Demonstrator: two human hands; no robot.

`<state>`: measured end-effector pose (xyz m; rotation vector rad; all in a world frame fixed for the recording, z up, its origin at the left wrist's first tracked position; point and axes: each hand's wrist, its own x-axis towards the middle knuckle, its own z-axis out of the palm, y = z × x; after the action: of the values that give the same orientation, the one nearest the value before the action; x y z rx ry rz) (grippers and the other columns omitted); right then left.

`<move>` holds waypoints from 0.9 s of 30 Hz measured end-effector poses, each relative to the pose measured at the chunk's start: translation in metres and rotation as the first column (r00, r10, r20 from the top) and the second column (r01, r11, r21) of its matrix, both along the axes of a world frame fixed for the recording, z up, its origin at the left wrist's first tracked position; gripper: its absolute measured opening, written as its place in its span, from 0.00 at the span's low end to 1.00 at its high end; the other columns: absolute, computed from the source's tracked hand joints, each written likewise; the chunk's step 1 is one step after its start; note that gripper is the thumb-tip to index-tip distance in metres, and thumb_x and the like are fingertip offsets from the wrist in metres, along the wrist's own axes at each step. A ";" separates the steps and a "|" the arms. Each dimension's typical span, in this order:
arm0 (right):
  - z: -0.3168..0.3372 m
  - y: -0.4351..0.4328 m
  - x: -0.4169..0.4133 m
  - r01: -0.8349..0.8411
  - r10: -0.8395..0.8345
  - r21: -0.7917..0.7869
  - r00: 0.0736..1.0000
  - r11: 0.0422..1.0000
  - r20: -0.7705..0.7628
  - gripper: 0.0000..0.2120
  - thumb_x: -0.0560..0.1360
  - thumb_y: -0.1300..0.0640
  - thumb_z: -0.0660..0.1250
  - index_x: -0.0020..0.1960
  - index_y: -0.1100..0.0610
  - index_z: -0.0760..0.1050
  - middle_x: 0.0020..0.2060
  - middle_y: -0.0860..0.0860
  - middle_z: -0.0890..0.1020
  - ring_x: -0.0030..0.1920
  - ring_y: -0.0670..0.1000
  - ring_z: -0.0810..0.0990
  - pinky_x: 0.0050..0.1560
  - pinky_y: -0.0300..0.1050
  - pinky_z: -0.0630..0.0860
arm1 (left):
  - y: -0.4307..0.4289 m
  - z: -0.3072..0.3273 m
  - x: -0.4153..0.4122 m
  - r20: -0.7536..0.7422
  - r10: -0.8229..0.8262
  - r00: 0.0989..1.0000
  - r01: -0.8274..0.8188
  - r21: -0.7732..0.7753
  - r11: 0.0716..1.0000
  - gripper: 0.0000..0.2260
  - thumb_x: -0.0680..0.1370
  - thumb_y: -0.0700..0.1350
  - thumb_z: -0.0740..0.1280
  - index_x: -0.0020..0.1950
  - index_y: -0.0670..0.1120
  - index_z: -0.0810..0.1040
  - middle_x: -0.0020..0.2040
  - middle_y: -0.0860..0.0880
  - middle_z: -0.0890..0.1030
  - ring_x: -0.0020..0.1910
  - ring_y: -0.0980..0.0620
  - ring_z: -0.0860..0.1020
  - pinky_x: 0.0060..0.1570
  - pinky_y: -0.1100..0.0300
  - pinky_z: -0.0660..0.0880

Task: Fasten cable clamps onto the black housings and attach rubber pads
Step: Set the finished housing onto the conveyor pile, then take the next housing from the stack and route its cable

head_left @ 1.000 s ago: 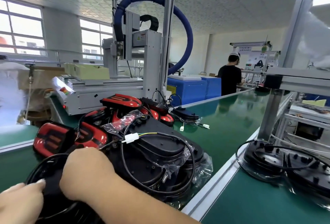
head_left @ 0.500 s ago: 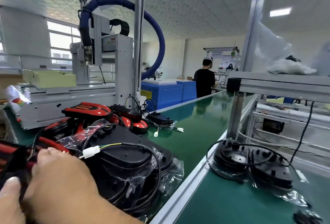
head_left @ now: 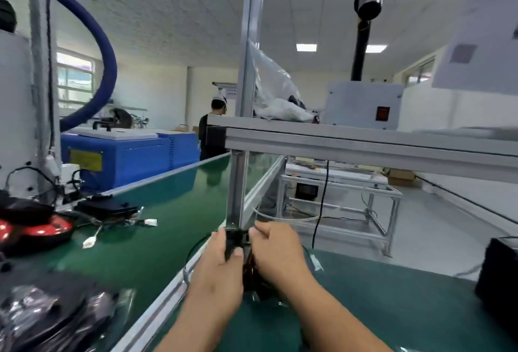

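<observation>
Both of my hands hold one black housing upright over the green work mat, just in front of an aluminium post. My left hand grips its left edge, thumb across the face. My right hand wraps the right side, fingertips pinching at the top edge. A thin black cable loops out from the housing to the left. Most of the housing is hidden between my hands. No clamp or rubber pad can be made out.
A bagged stack of black housings lies at the lower left on the green conveyor belt. Red and black lamp parts with white connectors sit further left. An aluminium frame beam crosses above. A black box stands right. A person stands far back.
My view has swung right, away from the pile on the belt. Both hands left that pile and now hold a single black housing over the work mat by the post.
</observation>
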<state>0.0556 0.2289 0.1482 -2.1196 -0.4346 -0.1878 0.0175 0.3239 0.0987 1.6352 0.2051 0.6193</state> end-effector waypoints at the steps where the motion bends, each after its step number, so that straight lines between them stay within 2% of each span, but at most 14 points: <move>1: -0.007 -0.018 0.020 0.082 -0.081 0.013 0.996 0.997 -0.023 0.12 0.79 0.56 0.60 0.40 0.56 0.78 0.34 0.52 0.80 0.41 0.56 0.78 0.45 0.45 0.75 | -0.008 -0.004 0.012 -0.066 -0.012 0.998 0.016 0.058 0.998 0.23 0.80 0.43 0.61 0.76 0.49 0.62 0.73 0.51 0.67 0.71 0.51 0.66 0.73 0.55 0.58; 3: -0.023 -0.054 0.052 0.198 -0.201 -0.041 0.976 0.979 -0.089 0.13 0.78 0.57 0.60 0.37 0.55 0.77 0.33 0.52 0.76 0.37 0.52 0.75 0.38 0.44 0.71 | -0.019 -0.010 0.037 -0.164 -0.014 0.986 0.046 0.192 0.980 0.22 0.81 0.44 0.58 0.76 0.47 0.61 0.75 0.50 0.64 0.73 0.51 0.62 0.71 0.61 0.56; 5: -0.036 -0.074 0.075 0.266 -0.273 -0.077 0.955 0.961 -0.114 0.12 0.78 0.58 0.61 0.50 0.62 0.80 0.45 0.57 0.82 0.46 0.55 0.80 0.42 0.44 0.73 | -0.033 -0.010 0.057 -0.279 0.015 0.960 0.076 0.312 0.947 0.22 0.82 0.46 0.56 0.76 0.45 0.60 0.75 0.47 0.64 0.74 0.49 0.62 0.69 0.60 0.58; 7: -0.045 -0.086 0.091 0.323 -0.325 -0.042 0.925 0.945 -0.197 0.13 0.78 0.56 0.62 0.56 0.63 0.78 0.53 0.57 0.82 0.52 0.56 0.80 0.42 0.38 0.73 | -0.037 -0.011 0.075 -0.421 0.111 0.900 0.122 0.488 0.865 0.20 0.82 0.49 0.54 0.73 0.47 0.63 0.72 0.46 0.69 0.71 0.46 0.66 0.66 0.56 0.63; 10: -0.057 -0.088 0.110 0.332 -0.324 -0.031 0.888 0.943 -0.325 0.10 0.78 0.55 0.62 0.55 0.58 0.78 0.52 0.56 0.81 0.46 0.52 0.76 0.43 0.36 0.71 | -0.042 -0.009 0.094 -0.555 0.270 0.787 0.226 0.666 0.711 0.16 0.79 0.52 0.51 0.64 0.52 0.69 0.66 0.49 0.74 0.67 0.46 0.69 0.58 0.52 0.63; 14: -0.071 -0.073 0.127 0.330 -0.216 0.148 0.837 0.932 -0.503 0.04 0.76 0.59 0.66 0.49 0.57 0.73 0.48 0.55 0.78 0.47 0.54 0.78 0.55 0.49 0.79 | -0.055 -0.014 0.107 -0.566 0.339 0.752 0.320 0.762 0.563 0.17 0.78 0.50 0.51 0.61 0.50 0.73 0.64 0.50 0.75 0.65 0.47 0.71 0.50 0.51 0.58; 16: -0.075 -0.070 0.135 0.333 -0.205 0.158 0.824 0.930 -0.528 0.03 0.75 0.60 0.67 0.47 0.58 0.74 0.43 0.55 0.80 0.42 0.53 0.77 0.48 0.48 0.79 | -0.053 -0.017 0.110 -0.557 0.352 0.752 0.289 0.759 0.583 0.15 0.77 0.50 0.52 0.60 0.51 0.73 0.62 0.50 0.76 0.63 0.46 0.72 0.51 0.50 0.58; 17: -0.073 -0.069 0.136 0.338 -0.213 0.144 0.815 0.930 -0.539 0.03 0.74 0.61 0.67 0.43 0.59 0.74 0.36 0.54 0.79 0.37 0.53 0.76 0.40 0.45 0.78 | -0.051 -0.017 0.112 -0.557 0.345 0.755 0.267 0.743 0.614 0.15 0.77 0.50 0.53 0.59 0.52 0.72 0.62 0.50 0.77 0.63 0.46 0.72 0.51 0.50 0.58; 18: -0.072 -0.069 0.137 0.357 -0.228 0.139 0.803 0.924 -0.551 0.05 0.74 0.62 0.68 0.40 0.60 0.74 0.30 0.54 0.77 0.32 0.52 0.73 0.31 0.43 0.73 | -0.050 -0.018 0.114 -0.556 0.335 0.761 0.248 0.726 0.642 0.14 0.77 0.50 0.53 0.59 0.52 0.72 0.61 0.50 0.77 0.62 0.47 0.73 0.51 0.50 0.58; 19: -0.071 -0.069 0.138 0.373 -0.234 0.146 0.794 0.916 -0.561 0.05 0.74 0.63 0.68 0.39 0.62 0.75 0.29 0.54 0.75 0.30 0.51 0.71 0.29 0.42 0.69 | -0.048 -0.018 0.115 -0.549 0.327 0.769 0.228 0.714 0.662 0.13 0.77 0.49 0.54 0.58 0.52 0.72 0.60 0.50 0.78 0.62 0.47 0.73 0.52 0.51 0.58; 20: -0.071 -0.069 0.140 0.372 -0.211 0.179 0.792 0.911 -0.572 0.04 0.74 0.63 0.68 0.41 0.62 0.76 0.33 0.55 0.75 0.32 0.51 0.72 0.32 0.42 0.70 | -0.047 -0.018 0.115 -0.538 0.319 0.780 0.207 0.704 0.679 0.12 0.77 0.49 0.54 0.57 0.52 0.73 0.59 0.50 0.78 0.61 0.47 0.74 0.52 0.51 0.59; 22: -0.067 -0.065 0.141 0.330 -0.124 0.259 0.800 0.908 -0.586 0.03 0.76 0.62 0.66 0.43 0.59 0.75 0.41 0.55 0.77 0.41 0.54 0.77 0.46 0.49 0.79 | -0.042 -0.017 0.117 -0.499 0.286 0.818 0.165 0.680 0.714 0.12 0.78 0.48 0.55 0.56 0.52 0.74 0.58 0.49 0.79 0.59 0.46 0.75 0.53 0.52 0.62; 24: -0.064 -0.059 0.140 0.288 -0.045 0.338 0.816 0.896 -0.576 0.02 0.76 0.62 0.65 0.44 0.58 0.74 0.45 0.56 0.78 0.45 0.54 0.78 0.54 0.52 0.78 | -0.040 -0.015 0.120 -0.459 0.221 0.861 0.145 0.636 0.758 0.11 0.79 0.45 0.55 0.57 0.48 0.74 0.57 0.46 0.79 0.58 0.44 0.76 0.58 0.53 0.67; 27: -0.068 -0.053 0.136 0.348 -0.022 0.413 0.786 0.841 -0.618 0.07 0.76 0.68 0.60 0.43 0.63 0.75 0.42 0.60 0.79 0.38 0.55 0.78 0.37 0.47 0.77 | -0.048 -0.008 0.117 -0.485 0.210 0.849 0.158 0.612 0.775 0.10 0.79 0.45 0.55 0.58 0.47 0.71 0.60 0.44 0.77 0.59 0.44 0.74 0.59 0.53 0.66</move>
<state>0.1917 0.1759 0.0805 -1.5685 0.2059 0.2337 0.1345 0.2759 0.0906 2.4664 0.4643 0.2306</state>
